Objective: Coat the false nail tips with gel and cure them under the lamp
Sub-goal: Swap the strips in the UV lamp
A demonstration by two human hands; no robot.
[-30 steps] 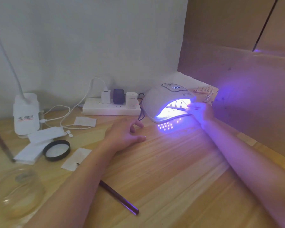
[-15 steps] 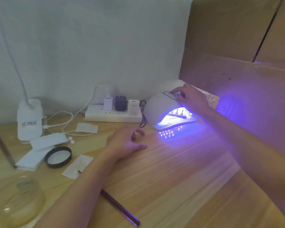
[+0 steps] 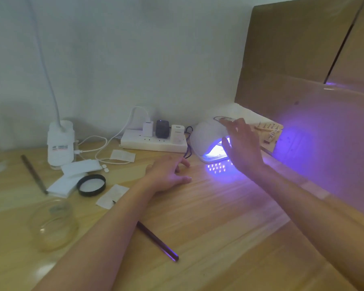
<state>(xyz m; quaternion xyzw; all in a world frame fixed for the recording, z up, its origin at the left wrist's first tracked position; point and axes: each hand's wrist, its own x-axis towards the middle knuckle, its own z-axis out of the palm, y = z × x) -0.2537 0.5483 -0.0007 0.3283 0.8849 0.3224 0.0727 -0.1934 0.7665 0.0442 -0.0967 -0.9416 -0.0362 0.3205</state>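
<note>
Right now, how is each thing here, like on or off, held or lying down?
Curing lamp, on, glowing violet.
Right hand, fingers straight, over the lamp's top.
Left hand, relaxed on the table, holding nothing.
Power strip, three plugs in.
Black lid, lying loose on the table.
Brush, lying on the table, not held.

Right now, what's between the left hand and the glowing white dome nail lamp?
Head view: a thin dark cable on bare wooden tabletop, between left hand and nail lamp.
</note>
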